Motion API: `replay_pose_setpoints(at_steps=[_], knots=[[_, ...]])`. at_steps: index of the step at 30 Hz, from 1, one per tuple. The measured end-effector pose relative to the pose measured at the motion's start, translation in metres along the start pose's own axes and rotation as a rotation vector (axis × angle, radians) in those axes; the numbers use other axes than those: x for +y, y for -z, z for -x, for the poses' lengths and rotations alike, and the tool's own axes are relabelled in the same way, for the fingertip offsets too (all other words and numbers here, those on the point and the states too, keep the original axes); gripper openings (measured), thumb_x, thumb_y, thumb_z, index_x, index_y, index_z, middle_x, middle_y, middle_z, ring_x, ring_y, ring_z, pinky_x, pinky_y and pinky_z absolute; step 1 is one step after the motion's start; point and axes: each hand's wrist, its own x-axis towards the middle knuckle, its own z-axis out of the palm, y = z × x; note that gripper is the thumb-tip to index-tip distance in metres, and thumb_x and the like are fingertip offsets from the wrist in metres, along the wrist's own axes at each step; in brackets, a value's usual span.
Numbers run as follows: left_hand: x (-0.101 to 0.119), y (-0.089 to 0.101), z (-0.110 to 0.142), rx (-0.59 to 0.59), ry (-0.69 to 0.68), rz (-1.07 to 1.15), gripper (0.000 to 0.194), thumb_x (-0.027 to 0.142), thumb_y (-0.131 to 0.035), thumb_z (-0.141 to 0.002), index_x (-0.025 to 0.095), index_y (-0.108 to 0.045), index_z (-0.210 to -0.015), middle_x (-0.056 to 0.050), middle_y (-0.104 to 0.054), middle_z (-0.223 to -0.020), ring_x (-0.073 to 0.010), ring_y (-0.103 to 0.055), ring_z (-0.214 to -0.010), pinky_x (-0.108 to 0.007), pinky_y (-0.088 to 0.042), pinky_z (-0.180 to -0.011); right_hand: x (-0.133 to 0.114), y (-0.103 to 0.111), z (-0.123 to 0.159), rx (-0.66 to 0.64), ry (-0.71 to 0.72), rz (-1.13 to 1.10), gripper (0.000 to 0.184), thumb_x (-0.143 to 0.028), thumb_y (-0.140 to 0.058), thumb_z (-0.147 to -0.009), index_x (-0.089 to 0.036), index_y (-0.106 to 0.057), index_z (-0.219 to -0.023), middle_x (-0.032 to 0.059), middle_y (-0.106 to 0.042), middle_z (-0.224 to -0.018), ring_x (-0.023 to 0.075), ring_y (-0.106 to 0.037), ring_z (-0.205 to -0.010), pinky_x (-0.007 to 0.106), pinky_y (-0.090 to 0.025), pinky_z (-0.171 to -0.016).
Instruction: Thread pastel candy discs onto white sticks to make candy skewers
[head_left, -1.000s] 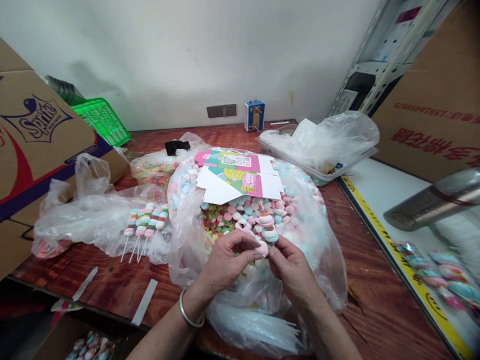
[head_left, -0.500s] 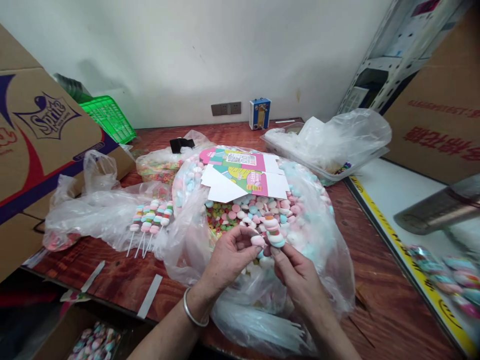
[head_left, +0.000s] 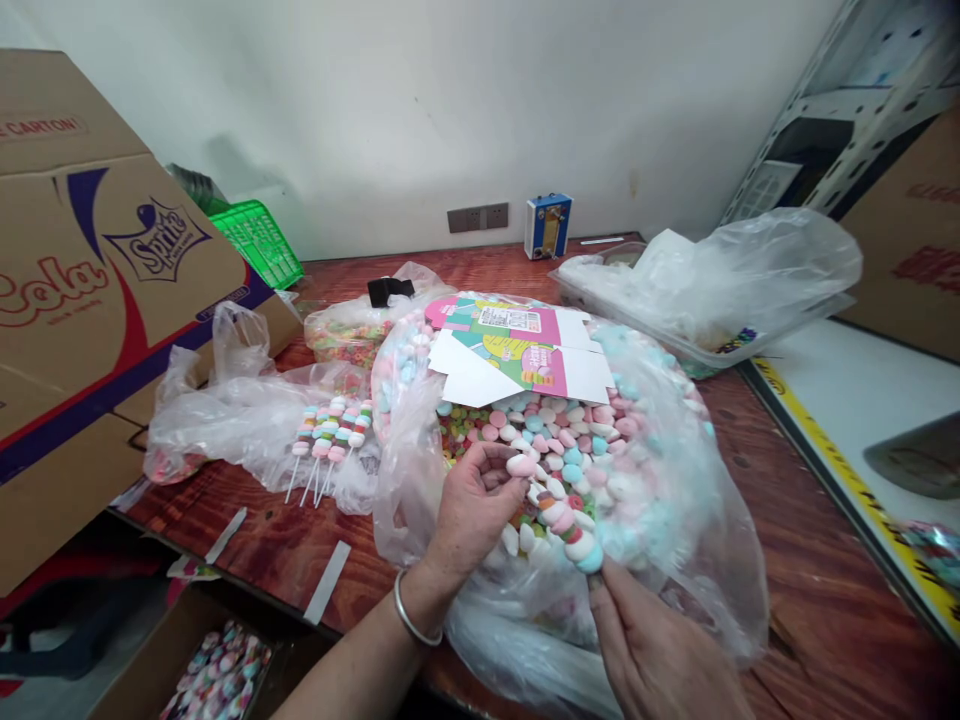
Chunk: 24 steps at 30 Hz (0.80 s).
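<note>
Currently, lower centre: left hand (head_left: 474,505) is pinching a pink marshmallow (head_left: 520,466); right hand (head_left: 651,632) is gripping a marshmallow skewer (head_left: 577,546).

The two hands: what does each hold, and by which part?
Left hand: pink candy, pinched by its edge. Right hand: candy skewer, held by its near end, beside the blue candy.

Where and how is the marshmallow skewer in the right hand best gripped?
The marshmallow skewer is probably best pinched at its lower end, just beneath the blue marshmallow, coming from the near right, where the right hand holds it. It slants with that end toward the near right, and candies crowd the length above, so a higher grip might squash them.
</note>
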Motion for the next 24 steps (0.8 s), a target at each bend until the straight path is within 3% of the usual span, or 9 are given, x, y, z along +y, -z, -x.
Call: replay_pose_setpoints(at_steps=[8, 16, 24], knots=[[-0.006, -0.003, 0.006, -0.04, -0.068, -0.133, 0.017, 0.018, -0.067, -0.078, 0.017, -0.062, -0.095, -0.008, -0.071, -0.093, -0.0195, -0.07, -0.088, -0.032, -0.056, -0.081, -0.002, -0.008, 0.003, -0.059, -0.065, -0.061, 0.03, -0.034, -0.032, -0.097, -0.025, -0.057, -0.082, 0.0005, -0.065, -0.057, 0.0186, -0.064, -0.051, 0.027, -0.037, -0.046], [-0.014, 0.002, 0.005, -0.085, -0.165, -0.165, 0.02, 0.012, -0.061, -0.08, 0.016, -0.064, -0.099, -0.007, -0.072, -0.094, -0.0182, -0.07, -0.086, -0.03, -0.056, -0.078, -0.016, -0.011, -0.004, -0.115, -0.151, -0.064, 0.032, -0.032, -0.029, -0.095, -0.024, -0.055, -0.078, 0.0006, -0.064, -0.058, 0.0157, -0.059, -0.049, 0.026, -0.035, -0.049], [-0.017, 0.001, 0.013, -0.111, -0.242, -0.102, 0.017, 0.018, -0.063, -0.082, 0.018, -0.061, -0.1, -0.006, -0.067, -0.099, -0.0179, -0.067, -0.094, -0.032, -0.053, -0.084, -0.024, -0.018, -0.014, 0.0, -0.194, -0.138, 0.034, -0.034, -0.029, -0.093, -0.023, -0.053, -0.073, 0.0018, -0.062, -0.055, 0.0168, -0.059, -0.048, 0.025, -0.037, -0.047]])
